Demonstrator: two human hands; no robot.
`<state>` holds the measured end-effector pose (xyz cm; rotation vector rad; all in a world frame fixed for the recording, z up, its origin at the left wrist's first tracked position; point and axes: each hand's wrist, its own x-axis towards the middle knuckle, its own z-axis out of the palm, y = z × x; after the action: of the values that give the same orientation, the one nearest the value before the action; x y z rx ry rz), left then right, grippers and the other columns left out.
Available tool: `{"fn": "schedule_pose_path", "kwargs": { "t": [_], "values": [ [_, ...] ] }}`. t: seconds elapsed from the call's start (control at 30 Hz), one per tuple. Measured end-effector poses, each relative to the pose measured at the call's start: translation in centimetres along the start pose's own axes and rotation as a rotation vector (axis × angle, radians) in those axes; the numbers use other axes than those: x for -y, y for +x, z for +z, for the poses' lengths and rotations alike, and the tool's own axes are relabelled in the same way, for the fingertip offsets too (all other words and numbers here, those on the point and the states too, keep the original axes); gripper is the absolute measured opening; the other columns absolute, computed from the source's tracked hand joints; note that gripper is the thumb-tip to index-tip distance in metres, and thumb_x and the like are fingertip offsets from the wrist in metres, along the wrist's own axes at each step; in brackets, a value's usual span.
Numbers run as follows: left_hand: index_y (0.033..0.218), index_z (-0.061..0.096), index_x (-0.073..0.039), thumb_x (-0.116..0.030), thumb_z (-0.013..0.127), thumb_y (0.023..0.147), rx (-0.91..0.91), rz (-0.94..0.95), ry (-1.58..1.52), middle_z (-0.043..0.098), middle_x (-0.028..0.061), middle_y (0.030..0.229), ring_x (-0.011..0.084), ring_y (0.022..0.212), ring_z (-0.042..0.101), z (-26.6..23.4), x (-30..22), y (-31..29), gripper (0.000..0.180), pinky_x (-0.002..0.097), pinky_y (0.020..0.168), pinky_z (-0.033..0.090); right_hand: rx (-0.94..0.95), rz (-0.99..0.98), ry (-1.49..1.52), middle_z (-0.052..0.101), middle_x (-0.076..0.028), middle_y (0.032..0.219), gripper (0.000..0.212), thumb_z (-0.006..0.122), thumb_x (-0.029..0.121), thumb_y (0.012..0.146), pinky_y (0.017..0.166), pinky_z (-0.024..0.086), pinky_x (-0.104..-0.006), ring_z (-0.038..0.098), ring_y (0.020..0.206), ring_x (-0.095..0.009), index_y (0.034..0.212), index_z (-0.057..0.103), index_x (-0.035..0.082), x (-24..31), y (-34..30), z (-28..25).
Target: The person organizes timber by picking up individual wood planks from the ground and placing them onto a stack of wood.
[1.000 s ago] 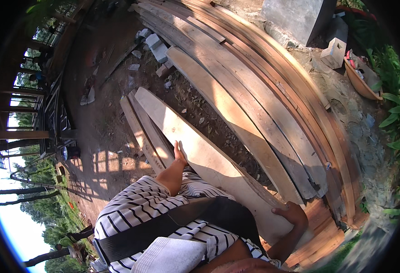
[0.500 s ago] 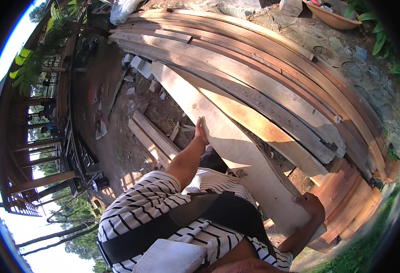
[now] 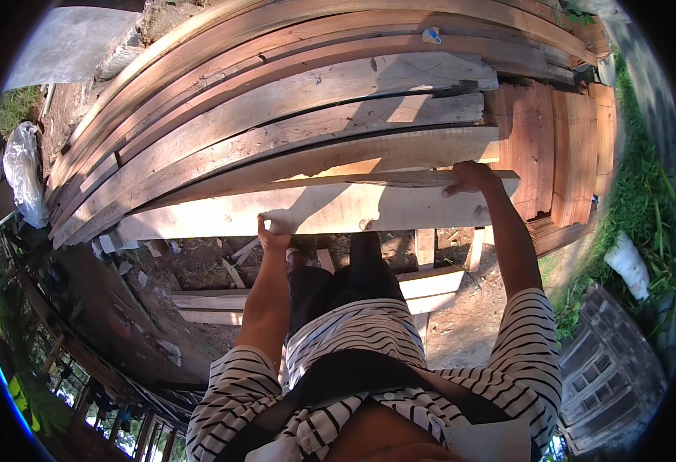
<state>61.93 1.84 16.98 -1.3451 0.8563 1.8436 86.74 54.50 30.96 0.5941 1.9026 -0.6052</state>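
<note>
A long pale wooden plank (image 3: 326, 208) lies crosswise before me, its near edge over my legs and its far edge against the neighbouring planks. My left hand (image 3: 274, 233) grips the near edge left of the middle, thumb on top and the other fingers hidden underneath. Close to the plank's right end, my right hand (image 3: 475, 179) is hooked over the far edge, with the thumb on its upper face. Just beyond it lies another plank (image 3: 430, 148) in partial shade. Sunlight and arm shadows cross the held plank's face.
Several long planks (image 3: 276, 104) lie side by side beyond. Reddish boards (image 3: 524, 146) are stacked at the right. Short timbers (image 3: 432, 285) rest on the dirt by my legs. White plastic sheeting (image 3: 24, 173) lies far left, a white sack (image 3: 626, 264) on the grass right.
My view has turned, so the plank that slanted down to the right now runs nearly level across it. Both hands keep hold of it, and it appears closer to the other planks.
</note>
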Motion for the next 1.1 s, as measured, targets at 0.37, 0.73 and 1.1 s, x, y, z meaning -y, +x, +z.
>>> {"fn": "schedule_pose_path", "kwargs": {
  "t": [0.37,0.73,1.1],
  "values": [
    [0.155,0.005,-0.009,-0.055,0.063,0.088,-0.203,0.053,0.178,0.015,0.0228,0.157,0.0457,0.137,0.033,7.9,-3.2,11.8,0.1,0.0565,0.116,0.019,-0.618,-0.176,0.284,0.053,-0.017,0.135,0.063,0.07,0.044,0.085,0.104,0.043,-0.0407,0.052,0.125,-0.032,0.131,0.055,0.002,4.0,11.6,4.7],
    [0.123,0.059,-0.007,-0.045,0.066,0.091,0.297,0.128,0.401,0.06,0.0035,0.092,0.0134,0.079,0.056,-2.6,-4.5,2.2,0.05,0.0315,0.069,0.047,-0.081,-0.19,0.624,0.064,-0.019,0.117,0.059,0.073,0.037,0.086,0.094,0.049,-0.0397,0.063,0.111,-0.03,0.128,0.057,-0.001,21.0,3.0,21.2],
    [0.122,0.064,-0.002,-0.049,0.06,0.091,0.13,0.553,1.177,0.068,0.0221,0.113,0.0304,0.111,0.064,-25.2,-10.6,-17.9,0.057,0.0392,0.093,0.049,0.008,-0.193,0.471,0.064,-0.005,0.088,0.037,0.07,0.035,0.089,0.064,0.049,-0.0298,0.058,0.071,-0.013,0.106,0.067,0.002,31.9,-0.8,20.1]
  ]
}}
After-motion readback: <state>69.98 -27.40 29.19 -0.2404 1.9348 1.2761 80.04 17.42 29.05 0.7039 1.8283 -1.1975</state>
